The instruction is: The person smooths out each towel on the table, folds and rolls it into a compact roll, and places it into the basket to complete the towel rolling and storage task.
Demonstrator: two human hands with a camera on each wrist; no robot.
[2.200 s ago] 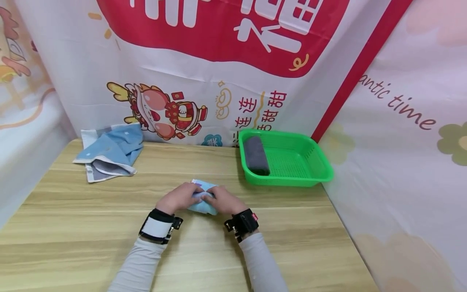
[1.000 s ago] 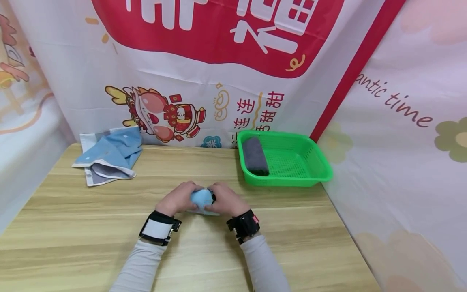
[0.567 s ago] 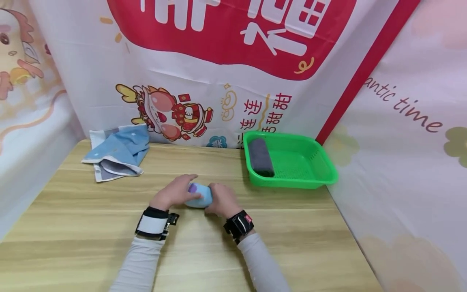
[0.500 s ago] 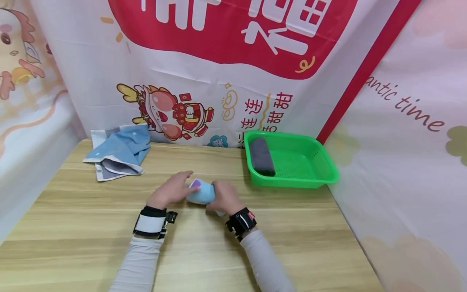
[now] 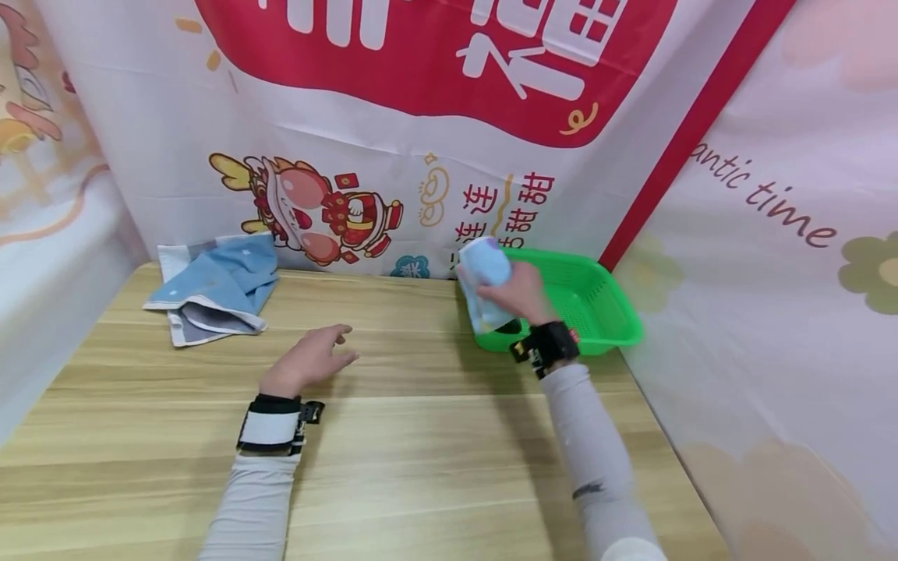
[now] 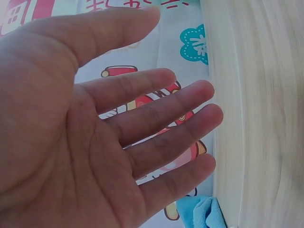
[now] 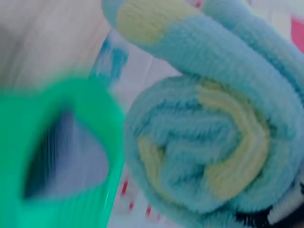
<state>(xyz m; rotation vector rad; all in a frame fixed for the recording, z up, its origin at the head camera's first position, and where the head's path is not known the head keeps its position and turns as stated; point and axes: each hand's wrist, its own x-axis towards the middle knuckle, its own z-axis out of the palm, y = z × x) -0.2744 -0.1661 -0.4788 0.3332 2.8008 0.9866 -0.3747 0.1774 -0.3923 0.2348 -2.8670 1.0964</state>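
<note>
The right hand (image 5: 522, 292) grasps a light-blue and yellow rolled terry towel (image 7: 199, 142), its thumb across the near side. The towel roll is held above the end of a green perforated plastic basket (image 5: 624, 323), over the edge that faces the left hand (image 5: 309, 360); whether it touches that rim, I cannot tell. Under it, a dark grey cloth roll (image 7: 71, 161) lies along the same inner edge, while the basket floor gives room to the right of the right hand. The basket's far edge sits near the printed backdrop, its right edge just beside the pale floral curtain (image 5: 772, 312).

The left hand is released, fingers loosely extended. A broad stretch of the pale wood-grain bench (image 5: 421, 444) separates the 2 hands, and more runs ahead of the left fingertips to the back edge. Ahead and left of that hand, a crumpled blue-and-white cloth towel (image 5: 220, 284) occupies the back corner.
</note>
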